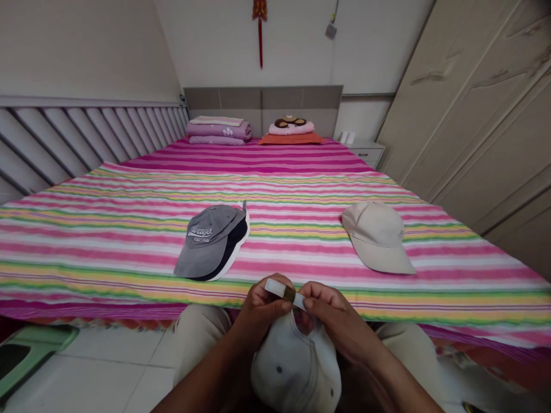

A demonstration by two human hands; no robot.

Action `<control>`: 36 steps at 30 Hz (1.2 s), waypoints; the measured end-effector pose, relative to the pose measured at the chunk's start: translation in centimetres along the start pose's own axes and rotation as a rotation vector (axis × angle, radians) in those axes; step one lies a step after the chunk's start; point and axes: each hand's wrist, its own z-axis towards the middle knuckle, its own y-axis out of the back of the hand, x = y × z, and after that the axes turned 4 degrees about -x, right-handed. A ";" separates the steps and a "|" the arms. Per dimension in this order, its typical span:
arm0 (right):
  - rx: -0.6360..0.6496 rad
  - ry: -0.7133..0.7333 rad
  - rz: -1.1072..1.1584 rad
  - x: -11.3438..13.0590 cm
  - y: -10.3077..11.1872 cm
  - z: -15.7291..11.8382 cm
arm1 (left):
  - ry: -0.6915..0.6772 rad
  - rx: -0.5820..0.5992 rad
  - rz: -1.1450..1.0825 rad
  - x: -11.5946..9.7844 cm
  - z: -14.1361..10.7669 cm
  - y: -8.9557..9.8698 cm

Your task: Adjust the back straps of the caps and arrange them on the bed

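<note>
Left hand (266,308) and right hand (332,310) pinch, close together, before the striped bed (297,189). Below them is a pale cap (284,364), held by its strap (275,288); gripping either side apparently keeps the small buckle (289,294) steady and exposed.

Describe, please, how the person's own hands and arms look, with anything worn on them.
The left hand and right hand are ungloved, with no ring visible. The left forearm and right forearm are bare, tapering toward the wrists; no sleeve, watch, bracelet or marking can be seen. Parts of both hands are hidden.
</note>
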 end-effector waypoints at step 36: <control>-0.136 -0.024 -0.151 0.8 -1.0 1.2 | 0.030 -0.040 0.143 -1.8 -0.1 0.7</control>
